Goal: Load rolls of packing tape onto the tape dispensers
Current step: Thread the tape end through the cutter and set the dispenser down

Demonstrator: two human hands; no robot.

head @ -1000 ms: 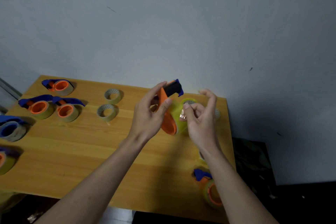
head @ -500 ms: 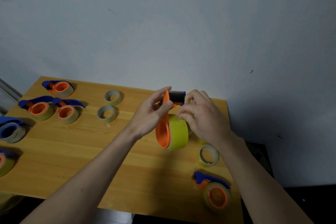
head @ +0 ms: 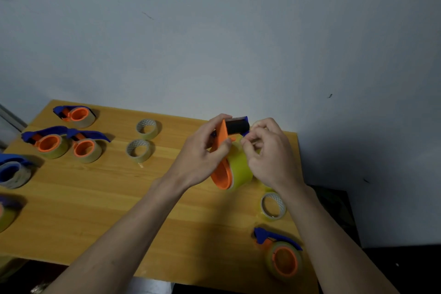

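Above the wooden table (head: 95, 198) I hold an orange tape dispenser (head: 223, 169) upright, with a yellowish tape roll (head: 241, 169) mounted on it. Its black cutter head (head: 237, 125) with a blue tip is at the top. My left hand (head: 202, 153) grips the dispenser's orange side, thumb on the front. My right hand (head: 269, 153) has its fingers curled and pinches at the tape just below the cutter head. The tape end itself is hidden by the fingers.
Two bare tape rolls (head: 146, 127) (head: 138, 150) lie at mid-table, another one (head: 273, 206) under my right wrist. Loaded dispensers lie at the left (head: 76, 116) (head: 47, 142) (head: 87, 147) and at the front right (head: 282, 258). More lie at the left edge (head: 12, 173).
The dispenser has turned upright and dropped a little toward the table. My right hand went from spread fingers to pinching close under the cutter head.
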